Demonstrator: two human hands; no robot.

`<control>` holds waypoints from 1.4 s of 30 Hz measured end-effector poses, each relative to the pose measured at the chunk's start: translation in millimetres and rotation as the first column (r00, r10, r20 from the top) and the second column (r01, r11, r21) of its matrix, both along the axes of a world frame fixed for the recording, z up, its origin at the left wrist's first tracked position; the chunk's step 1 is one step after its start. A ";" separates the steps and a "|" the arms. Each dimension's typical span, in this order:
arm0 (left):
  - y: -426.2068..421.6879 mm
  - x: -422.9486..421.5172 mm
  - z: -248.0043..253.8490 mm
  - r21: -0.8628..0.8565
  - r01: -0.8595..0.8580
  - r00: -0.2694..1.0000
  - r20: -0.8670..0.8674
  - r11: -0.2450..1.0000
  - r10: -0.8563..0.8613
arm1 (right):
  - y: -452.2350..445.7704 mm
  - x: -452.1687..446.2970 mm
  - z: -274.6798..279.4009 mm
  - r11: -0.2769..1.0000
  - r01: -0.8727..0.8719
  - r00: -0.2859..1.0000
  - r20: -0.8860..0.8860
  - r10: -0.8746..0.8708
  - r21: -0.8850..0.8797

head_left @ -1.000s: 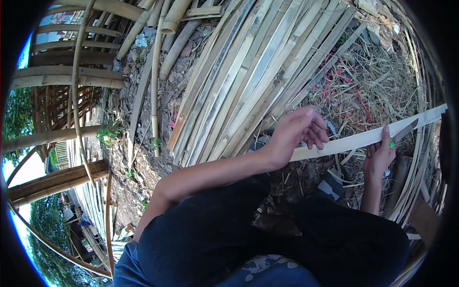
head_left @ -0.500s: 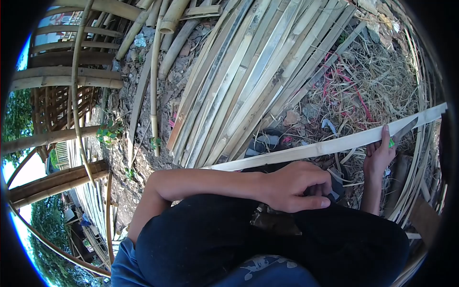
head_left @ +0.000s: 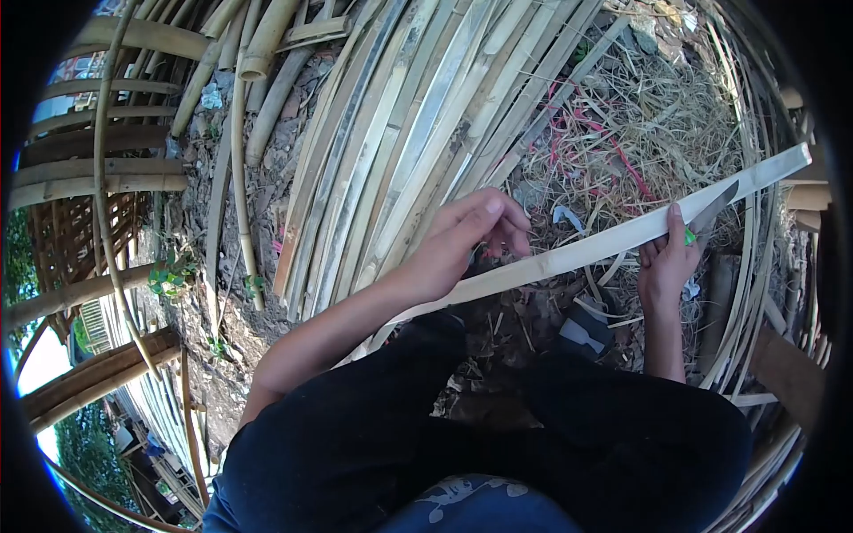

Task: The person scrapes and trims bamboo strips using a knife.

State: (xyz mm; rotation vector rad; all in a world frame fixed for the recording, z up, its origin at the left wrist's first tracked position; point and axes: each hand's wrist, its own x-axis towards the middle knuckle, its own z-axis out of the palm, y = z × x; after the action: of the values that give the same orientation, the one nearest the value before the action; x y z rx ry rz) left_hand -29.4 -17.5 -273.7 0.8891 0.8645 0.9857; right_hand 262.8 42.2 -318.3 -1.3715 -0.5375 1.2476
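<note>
A long pale bamboo strip lies slantwise in front of my knees, its far end raised at the right. My right hand is closed round a knife with a bit of green at its handle, the index finger stretched against the strip. The knife's blade points up to the right, lying along the strip. My left hand hovers just above the strip's nearer part, fingers loosely bent and apart, with nothing visible in them.
A large row of split bamboo strips lies ahead. Dry shavings with pink string cover the ground at the right. Bamboo poles and a bamboo frame stand at the left. A dark sandal is near my feet.
My left hand has risen from over my lap to above the strip, moving forward and left. My knees have parted, showing the ground between them. The strip's right end tilts higher.
</note>
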 end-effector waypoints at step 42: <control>-25.3 13.7 30.2 -0.166 0.359 0.603 -0.710 0.918 -0.364 | -42.0 -9.4 0.0 0.523 -0.850 0.045 0.998 -0.032 0.055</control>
State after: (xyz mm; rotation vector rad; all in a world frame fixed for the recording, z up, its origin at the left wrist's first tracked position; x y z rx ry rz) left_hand -15.8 -42.8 -243.5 1.4340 1.2871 0.2231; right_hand 253.4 0.2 -318.3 -1.1071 -2.3721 0.2171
